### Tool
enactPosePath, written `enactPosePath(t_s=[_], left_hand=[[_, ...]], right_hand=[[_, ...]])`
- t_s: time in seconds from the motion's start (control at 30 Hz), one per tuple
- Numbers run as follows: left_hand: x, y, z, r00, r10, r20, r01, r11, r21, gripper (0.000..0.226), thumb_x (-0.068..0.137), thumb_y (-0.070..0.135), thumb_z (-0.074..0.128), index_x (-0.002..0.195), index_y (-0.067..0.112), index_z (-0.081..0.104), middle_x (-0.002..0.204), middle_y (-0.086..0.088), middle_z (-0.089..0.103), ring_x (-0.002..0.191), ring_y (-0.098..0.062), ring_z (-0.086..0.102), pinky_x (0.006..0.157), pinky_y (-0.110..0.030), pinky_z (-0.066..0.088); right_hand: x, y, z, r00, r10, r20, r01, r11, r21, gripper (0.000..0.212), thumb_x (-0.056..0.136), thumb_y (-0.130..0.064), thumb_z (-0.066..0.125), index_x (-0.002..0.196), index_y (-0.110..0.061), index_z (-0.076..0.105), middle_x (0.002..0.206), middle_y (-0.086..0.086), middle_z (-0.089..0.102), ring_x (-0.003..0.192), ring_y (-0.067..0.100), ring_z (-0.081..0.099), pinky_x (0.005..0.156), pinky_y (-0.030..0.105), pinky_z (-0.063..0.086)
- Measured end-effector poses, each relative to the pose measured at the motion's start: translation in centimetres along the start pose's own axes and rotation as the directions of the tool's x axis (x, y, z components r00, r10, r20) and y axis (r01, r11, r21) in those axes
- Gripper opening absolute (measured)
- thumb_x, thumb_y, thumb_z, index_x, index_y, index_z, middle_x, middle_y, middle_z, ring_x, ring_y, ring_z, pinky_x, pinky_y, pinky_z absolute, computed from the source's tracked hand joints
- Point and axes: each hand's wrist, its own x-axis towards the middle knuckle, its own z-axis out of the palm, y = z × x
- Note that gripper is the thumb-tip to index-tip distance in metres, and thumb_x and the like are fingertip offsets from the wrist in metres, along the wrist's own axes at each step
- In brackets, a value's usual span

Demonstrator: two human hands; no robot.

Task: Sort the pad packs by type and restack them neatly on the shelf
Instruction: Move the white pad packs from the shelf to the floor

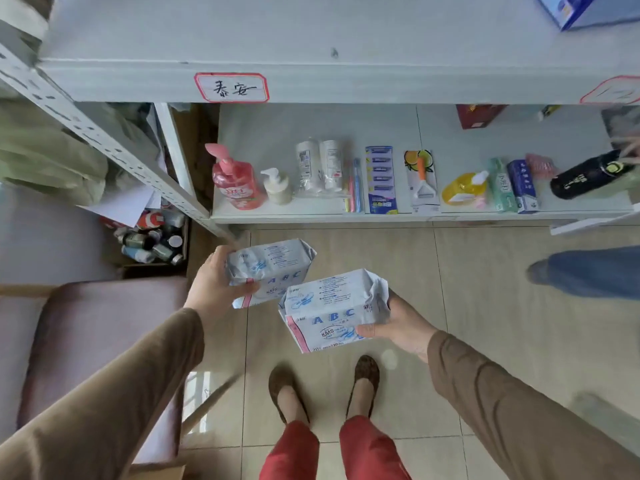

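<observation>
Head view: left hand point(214, 282) grips one white ABC pad pack point(270, 268) by its left end, right hand point(398, 323) grips a second ABC pad pack point(329, 313) by its right end, both held over the tiled floor point(485, 306) in front of the white shelf point(311, 213); packs overlap slightly, right one nearer camera; pink pump bottle point(235, 181), toothbrushes point(355, 188), black bottle point(585, 174) on lower shelf

We wear long brown sleeves point(114, 386) that reach our wrists on both arms. Our pants point(294, 452) are red and stop above the ankles. Our feet are in dark brown flat shoes point(365, 370) with soft, fuzzy tops and no laces.
</observation>
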Motion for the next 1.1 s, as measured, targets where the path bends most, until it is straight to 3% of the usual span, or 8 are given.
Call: enactPosePath(t_s=[0.1,0.27,0.53,0.67,0.8,0.87,0.97,1.1], left_hand=[[2.7,-4.1,3.2,1.0,0.015,0.006,-0.016,0.998,0.056,0.067,0.059,0.031,0.092,0.109,0.029,0.047,0.098,0.003,0.057,0.088,-0.018,0.056,0.075,-0.037,0.049],[8.1,-9.7,8.9,1.0,0.001,-0.007,0.0,0.996,0.086,0.072,0.059,0.032,0.092,0.113,0.034,0.044,0.101,0.006,0.059,0.09,-0.016,0.059,0.075,-0.035,0.051],[18.4,-17.6,18.0,1.0,-0.014,0.012,0.012,0.983,0.182,0.076,0.061,0.035,0.091,0.12,0.029,0.043,0.106,0.005,0.061,0.091,-0.016,0.062,0.077,-0.036,0.055],[23.3,-20.9,21.4,1.0,0.008,0.001,-0.008,0.976,0.218,0.075,0.061,0.032,0.091,0.117,0.032,0.042,0.095,0.012,0.056,0.077,-0.001,0.054,0.064,-0.024,0.043],[27.5,-23.7,23.7,1.0,0.005,0.027,-0.011,0.972,0.236,0.07,0.061,0.03,0.09,0.108,0.038,0.039,0.092,0.012,0.057,0.077,-0.006,0.057,0.067,-0.028,0.049],[29.3,-24.8,24.8,0.998,0.004,0.064,-0.02,0.969,0.248,0.07,0.063,0.028,0.09,0.111,0.035,0.04,0.1,0.005,0.06,0.08,-0.014,0.06,0.067,-0.029,0.049],[31.6,-25.8,26.1,0.997,0.019,0.08,-0.039,0.966,0.256,0.074,0.064,0.023,0.089,0.12,0.028,0.042,0.112,0.002,0.056,0.087,-0.02,0.06,0.07,-0.028,0.045],[34.1,-26.1,27.2,0.997,0.04,0.072,-0.057,0.968,0.246,0.077,0.065,0.012,0.086,0.127,0.025,0.042,0.121,-0.002,0.05,0.094,-0.024,0.058,0.074,-0.03,0.045]], right_hand=[[4.0,4.0,1.0,1.0,0.017,0.005,-0.017,1.0,-0.005,0.078,0.073,0.004,0.083,0.133,-0.034,0.051,0.125,-0.015,0.068,0.12,0.004,0.061,0.092,0.022,0.053],[11.4,10.9,1.9,0.999,0.033,-0.024,-0.033,0.999,0.0,0.074,0.07,0.004,0.082,0.13,-0.028,0.052,0.132,0.003,0.063,0.127,0.019,0.058,0.105,0.05,0.048],[24.8,19.7,3.4,0.999,0.02,-0.032,-0.021,1.0,-0.023,0.073,0.067,-0.011,0.08,0.129,-0.036,0.051,0.126,-0.006,0.067,0.123,0.015,0.06,0.103,0.05,0.05],[31.8,22.6,3.6,0.997,-0.024,-0.07,0.016,0.994,-0.112,0.079,0.06,-0.022,0.08,0.132,-0.035,0.052,0.124,0.003,0.064,0.114,0.016,0.064,0.096,0.045,0.055],[38.0,25.1,3.5,0.995,-0.017,-0.095,-0.006,0.972,-0.236,0.082,0.059,-0.029,0.08,0.133,-0.038,0.048,0.123,0.011,0.056,0.113,0.021,0.06,0.084,0.029,0.054],[40.6,26.3,3.4,0.995,-0.036,-0.091,0.011,0.965,-0.263,0.078,0.064,-0.025,0.083,0.129,-0.047,0.047,0.121,0.007,0.054,0.114,0.02,0.056,0.076,0.019,0.047],[43.6,27.5,3.4,0.992,-0.06,-0.11,0.028,0.962,-0.272,0.08,0.069,-0.022,0.082,0.11,-0.074,0.037,0.111,-0.01,0.045,0.113,0.013,0.049,0.067,0.003,0.038],[46.5,28.4,3.7,0.984,-0.109,-0.139,0.069,0.961,-0.269,0.081,0.071,-0.019,0.082,0.098,-0.08,0.036,0.104,-0.027,0.043,0.114,0.016,0.047,0.073,0.011,0.038]])
